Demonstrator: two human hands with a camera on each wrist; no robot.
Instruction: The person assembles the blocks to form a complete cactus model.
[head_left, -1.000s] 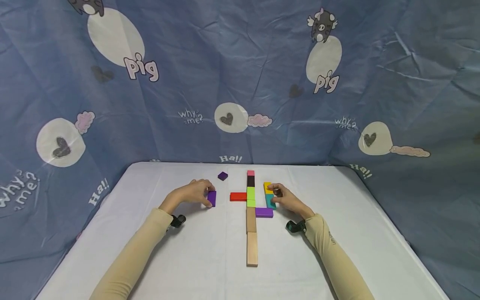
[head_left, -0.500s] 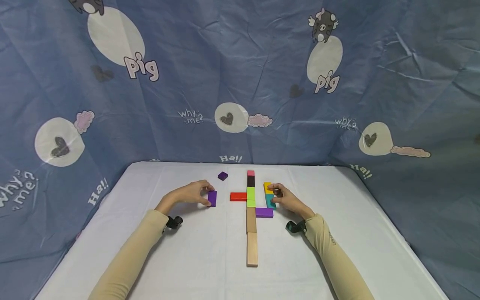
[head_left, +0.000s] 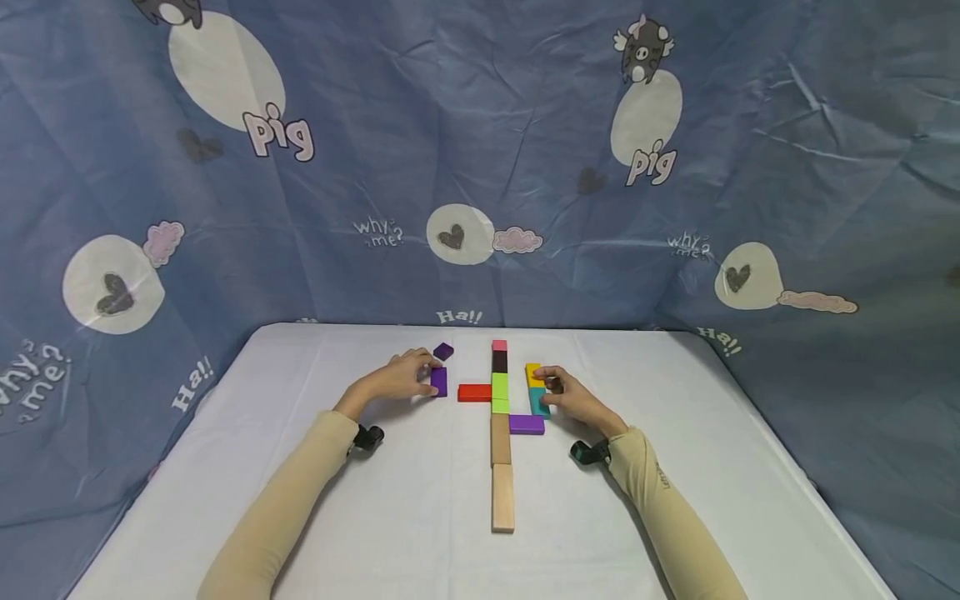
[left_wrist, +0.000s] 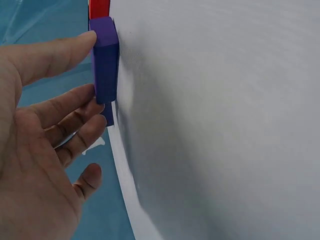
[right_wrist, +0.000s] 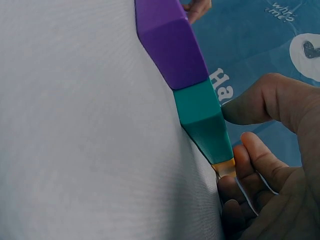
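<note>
My left hand [head_left: 405, 375] grips a purple block [head_left: 438, 382] by its two ends, with the thumb on the near end and the index finger at the far end. In the left wrist view the purple block [left_wrist: 106, 62] lies along the fingertips of the left hand [left_wrist: 45, 120]. Over to the right, my right hand [head_left: 573, 394] rests at a teal block [head_left: 538, 402] and a yellow block [head_left: 532, 372] laid end to end. Close up, the right thumb meets the side of the teal block [right_wrist: 205, 120] and the fingertips lie by the yellow block [right_wrist: 225, 167].
A small dark purple block [head_left: 443, 352] lies just beyond the left hand. Between the hands runs a column of wooden [head_left: 501, 497], green [head_left: 500, 387], black and pink blocks. A red block [head_left: 475, 393] branches left, another purple block [head_left: 527, 425] right.
My left hand has carried the purple block right and slightly away from me, closer to the red block and the small dark purple one. The right hand stays in place.
</note>
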